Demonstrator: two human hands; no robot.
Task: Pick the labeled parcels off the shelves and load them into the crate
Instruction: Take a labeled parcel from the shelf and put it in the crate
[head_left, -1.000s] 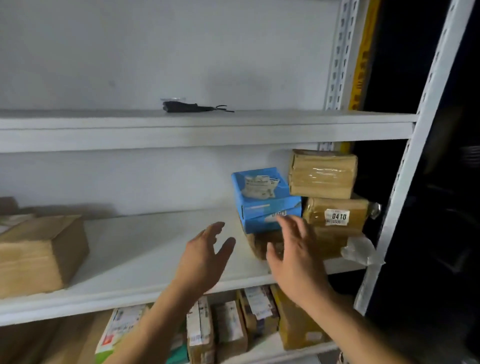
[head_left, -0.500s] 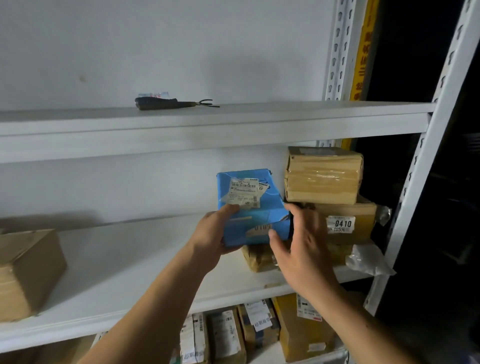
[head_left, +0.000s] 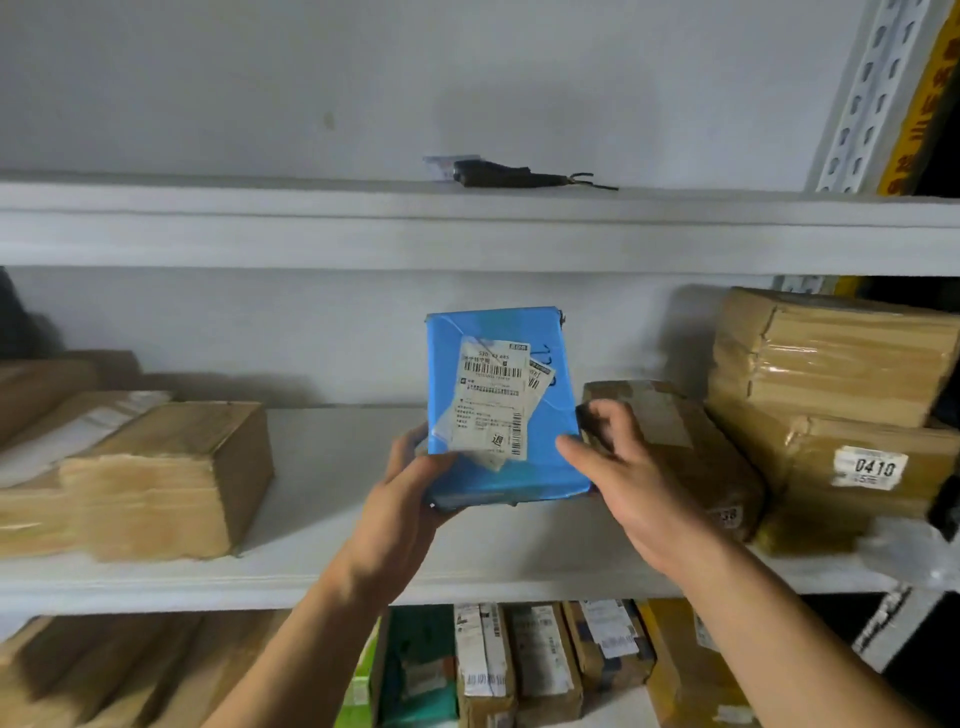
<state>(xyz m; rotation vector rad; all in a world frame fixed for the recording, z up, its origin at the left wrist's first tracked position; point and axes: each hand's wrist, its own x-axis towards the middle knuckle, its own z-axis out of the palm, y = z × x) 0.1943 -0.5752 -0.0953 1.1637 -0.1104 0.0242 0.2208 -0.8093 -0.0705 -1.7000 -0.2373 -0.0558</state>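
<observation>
A blue parcel (head_left: 540, 415) with white barcode labels on its face is held up in front of the middle shelf (head_left: 332, 566). My left hand (head_left: 410, 499) grips its lower left corner, thumb on the front. My right hand (head_left: 623, 478) holds its lower right edge, thumb on the blue face, fingers curled behind. A brown taped parcel (head_left: 696, 447) lies on the shelf just right of my right hand. Further right stand a parcel marked 0410 (head_left: 872, 467) and a brown taped parcel (head_left: 831, 358) stacked on it. No crate is in view.
A cardboard box (head_left: 166, 478) sits on the middle shelf at left, with more boxes behind it. A dark tool (head_left: 509, 174) lies on the top shelf. Several labelled parcels (head_left: 519, 660) stand on the lower shelf. A white upright (head_left: 862, 88) rises at the right.
Both hands reached the blue parcel, took hold of it and lifted it off the brown parcel beneath, away from the stack. Its labelled face now tilts up towards me.
</observation>
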